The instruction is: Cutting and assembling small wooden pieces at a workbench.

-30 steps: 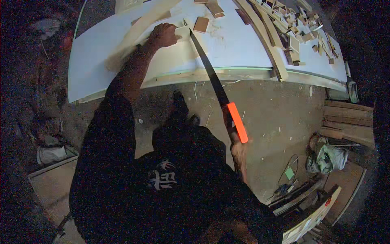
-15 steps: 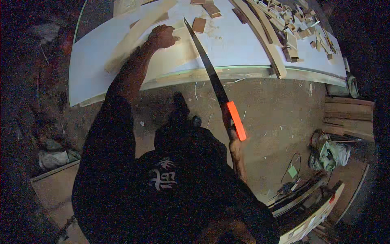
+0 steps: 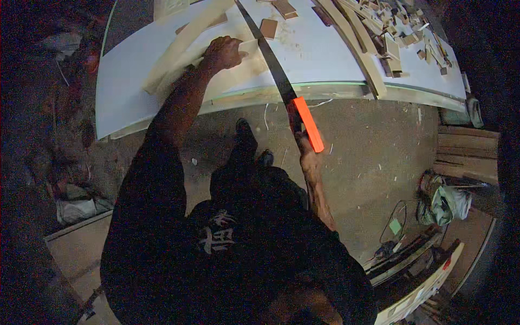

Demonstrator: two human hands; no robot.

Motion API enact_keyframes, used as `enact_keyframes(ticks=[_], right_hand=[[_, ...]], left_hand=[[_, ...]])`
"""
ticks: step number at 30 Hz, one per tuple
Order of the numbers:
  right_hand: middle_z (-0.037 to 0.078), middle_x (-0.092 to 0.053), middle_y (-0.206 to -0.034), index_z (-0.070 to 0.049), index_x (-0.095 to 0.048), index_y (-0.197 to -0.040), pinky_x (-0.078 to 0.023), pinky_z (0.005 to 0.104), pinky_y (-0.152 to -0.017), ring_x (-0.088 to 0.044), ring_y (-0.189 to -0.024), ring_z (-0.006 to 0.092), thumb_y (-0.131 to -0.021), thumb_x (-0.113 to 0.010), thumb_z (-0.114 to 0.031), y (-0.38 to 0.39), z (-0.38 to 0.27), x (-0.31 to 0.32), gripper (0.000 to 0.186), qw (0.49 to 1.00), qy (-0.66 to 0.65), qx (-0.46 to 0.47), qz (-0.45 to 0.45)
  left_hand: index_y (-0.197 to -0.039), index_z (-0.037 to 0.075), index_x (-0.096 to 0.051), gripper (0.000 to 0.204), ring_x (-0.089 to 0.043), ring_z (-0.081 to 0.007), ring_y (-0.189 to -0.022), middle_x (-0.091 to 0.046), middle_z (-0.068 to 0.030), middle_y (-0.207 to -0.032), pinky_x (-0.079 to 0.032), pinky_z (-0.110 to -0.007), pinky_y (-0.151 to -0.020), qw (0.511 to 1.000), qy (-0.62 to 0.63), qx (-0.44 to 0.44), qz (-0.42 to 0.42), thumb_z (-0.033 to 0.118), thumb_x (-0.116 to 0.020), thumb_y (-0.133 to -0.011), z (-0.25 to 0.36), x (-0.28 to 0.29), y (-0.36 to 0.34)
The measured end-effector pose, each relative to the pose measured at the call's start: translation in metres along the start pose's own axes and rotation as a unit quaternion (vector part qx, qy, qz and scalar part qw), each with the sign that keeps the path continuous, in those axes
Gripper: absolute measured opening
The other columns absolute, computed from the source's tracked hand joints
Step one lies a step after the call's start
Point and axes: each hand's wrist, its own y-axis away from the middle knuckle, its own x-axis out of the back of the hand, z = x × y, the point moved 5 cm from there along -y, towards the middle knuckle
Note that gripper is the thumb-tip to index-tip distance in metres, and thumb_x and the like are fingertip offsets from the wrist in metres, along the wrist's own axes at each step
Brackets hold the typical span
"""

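Note:
A handsaw with a long dark blade and a bright orange part at its handle slants up and away over the table's front edge. My right hand is closed around its handle, below that edge. On the table, my left hand is closed on a pale wood strip, pressing it down over a wider light board. The blade lies against or very close to the strip's right end; contact is hard to tell. My left fingers partly hide the strip.
The white tabletop carries long wood strips and a heap of small offcuts at the right. A brown block lies beyond the blade. Bags and stacked boards stand on the floor at right.
My right hand has pushed the saw forward and up, so its handle is nearer the table edge and its tip reaches farther. My left hand stays on the wood strip.

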Motion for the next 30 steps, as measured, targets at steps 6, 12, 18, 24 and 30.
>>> enact_keyframes(ticks=[6, 12, 18, 24, 30], right_hand=[[0.006, -0.064, -0.078, -0.002, -0.068, -0.102, -0.047, 0.0337, -0.066, -0.059, -0.071, 0.0204, -0.08, -0.068, -0.023, 0.012, 0.0, 0.021, 0.03, 0.998, 0.049, -0.039, -0.003], [0.005, -0.063, -0.08, -0.003, -0.068, -0.105, -0.048, 0.033, -0.068, -0.06, -0.073, 0.0202, -0.08, -0.07, -0.026, 0.017, -0.004, 0.014, 0.034, 0.996, 0.082, 0.02, 0.008], [0.002, -0.045, -0.067, 0.001, -0.059, -0.083, -0.038, 0.0332, -0.056, -0.046, -0.06, 0.0148, -0.078, -0.065, -0.02, 0.022, 0.011, 0.024, 0.023, 0.993, 0.094, -0.056, 0.037], [0.006, -0.054, -0.076, 0.0, -0.06, -0.09, -0.042, 0.0361, -0.06, -0.051, -0.069, 0.0188, -0.083, -0.062, -0.019, 0.037, 0.01, 0.026, 0.021, 0.998, 0.042, 0.047, 0.01], [0.011, -0.061, -0.096, -0.001, -0.061, -0.107, -0.047, 0.0381, -0.079, -0.058, -0.087, 0.0233, -0.089, -0.063, -0.039, 0.045, 0.055, 0.038, 0.043, 0.987, 0.131, -0.034, -0.091]], left_hand=[[-0.111, 0.003, -0.067, 0.048, -0.066, -0.0364, -0.098, -0.068, -0.0225, -0.099, -0.051, -0.047, -0.089, 1.0, -0.014, -0.002, 0.006, 0.043, -0.067, -0.084, 0.002, -0.003, 0.004], [-0.11, 0.003, -0.067, 0.047, -0.066, -0.0361, -0.096, -0.068, -0.0227, -0.097, -0.051, -0.047, -0.088, 0.999, -0.019, -0.017, 0.031, 0.042, -0.067, -0.084, -0.001, -0.006, 0.002], [-0.109, 0.003, -0.068, 0.047, -0.066, -0.0365, -0.094, -0.068, -0.0212, -0.095, -0.051, -0.048, -0.084, 0.998, -0.023, -0.006, 0.052, 0.042, -0.068, -0.083, -0.004, -0.009, 0.004], [-0.107, 0.002, -0.068, 0.048, -0.066, -0.0366, -0.096, -0.068, -0.022, -0.095, -0.052, -0.048, -0.085, 0.998, -0.022, -0.019, 0.064, 0.043, -0.068, -0.082, -0.002, -0.002, 0.005], [-0.112, 0.002, -0.067, 0.049, -0.066, -0.0348, -0.098, -0.069, -0.0225, -0.101, -0.051, -0.047, -0.089, 1.0, 0.002, 0.021, -0.021, 0.042, -0.067, -0.084, 0.002, 0.005, 0.0]])
